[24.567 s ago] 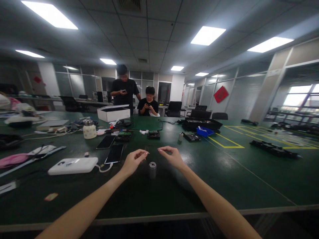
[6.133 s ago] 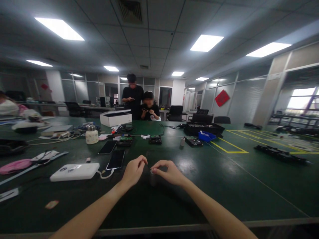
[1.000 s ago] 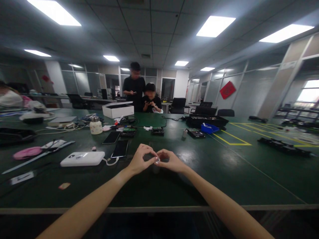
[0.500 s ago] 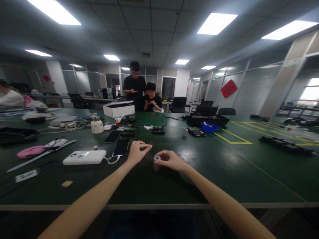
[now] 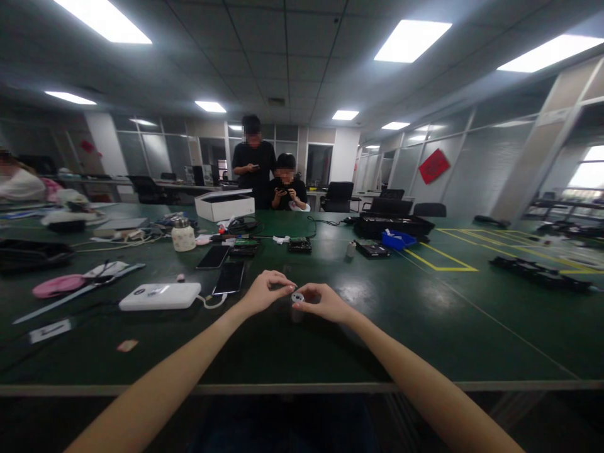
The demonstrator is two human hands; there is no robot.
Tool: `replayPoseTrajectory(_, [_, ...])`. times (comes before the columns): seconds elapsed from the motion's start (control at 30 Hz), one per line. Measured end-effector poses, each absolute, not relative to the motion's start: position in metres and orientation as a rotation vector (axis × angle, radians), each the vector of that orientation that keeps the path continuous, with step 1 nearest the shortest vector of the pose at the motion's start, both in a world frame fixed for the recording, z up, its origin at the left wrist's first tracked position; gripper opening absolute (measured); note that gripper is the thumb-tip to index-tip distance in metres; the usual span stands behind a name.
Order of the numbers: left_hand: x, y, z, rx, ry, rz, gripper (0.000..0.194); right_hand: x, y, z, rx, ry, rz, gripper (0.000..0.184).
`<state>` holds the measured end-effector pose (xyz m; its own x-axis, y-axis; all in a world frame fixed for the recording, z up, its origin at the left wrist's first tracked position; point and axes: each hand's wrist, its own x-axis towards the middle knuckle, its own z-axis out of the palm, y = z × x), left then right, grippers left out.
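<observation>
Seemingly unfinished, the upright cylinder [image 5: 297,314] is held by the right hand [image 5: 328,304] — the left hand [image 5: 258,296] narrowly pinched beside it (on what, I can't tell).

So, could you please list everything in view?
Table: 1, green, foreground
Cylinders: 2, grey, centre and beside tray
Tray: 1, blue, right of centre
Case: 1, black, behind tray
Phones: 2, black, left of centre
Power bank: 1, white, left
Bottle: 1, cream, behind power bank
Box: 1, white, far side
Chairs: several, black, background
Lights: several, white, ceiling
People: at least 3, black or white tops, background
Small items: many, mixed, across table
Left hand: 1, bare, beside centre cylinder
Right hand: 1, bare, on centre cylinder
</observation>
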<state>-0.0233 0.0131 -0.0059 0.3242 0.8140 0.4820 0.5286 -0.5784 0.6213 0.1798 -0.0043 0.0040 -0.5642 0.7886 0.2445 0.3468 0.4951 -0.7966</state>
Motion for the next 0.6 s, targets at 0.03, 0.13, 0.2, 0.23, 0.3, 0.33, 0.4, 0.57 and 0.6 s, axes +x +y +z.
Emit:
replayPoseTrajectory(0.03, [-0.0223,0.01,-0.0041,2.251,1.145,1.091,0.021,0.1801,-0.0047,0.0045,-0.924,-2.15,0.922,0.039])
replayPoseTrajectory(0.13, [-0.0211,0.0054,-0.0028,2.247,1.1,1.068,0.018,0.1805,-0.006,0.006,-0.923,-2.178,0.861,0.036])
replayPoseTrajectory(0.2, [-0.0207,0.0046,-0.0031,2.236,1.11,1.101,0.017,0.1805,-0.0068,0.0066,-0.918,-2.185,0.832,0.035])
replayPoseTrajectory(0.23, [-0.0203,0.0042,-0.0032,2.234,1.112,1.118,0.017,0.1804,-0.0071,0.0068,-0.914,-2.189,0.822,0.035])
replayPoseTrajectory(0.3, [-0.0192,0.0033,-0.0031,2.232,1.117,1.131,0.018,0.1803,-0.0075,0.007,-0.91,-2.194,0.811,0.035])
replayPoseTrajectory(0.33, [-0.0185,0.0026,-0.003,2.23,1.118,1.127,0.019,0.1803,-0.0077,0.007,-0.91,-2.197,0.809,0.035])
replayPoseTrajectory(0.4, [-0.0173,0.0013,-0.0028,2.232,1.107,1.111,0.02,0.1806,-0.0077,0.0068,-0.906,-2.198,0.813,0.034])
replayPoseTrajectory(0.57, [-0.0173,0.0003,-0.0037,2.28,1.041,1.094,0.018,0.1816,-0.0059,0.005,-0.885,-2.196,0.831,0.034])
replayPoseTrajectory(0.6, [-0.0175,0.0003,-0.0039,2.277,1.031,1.093,0.018,0.1815,-0.0052,0.0046,-0.884,-2.192,0.826,0.033])
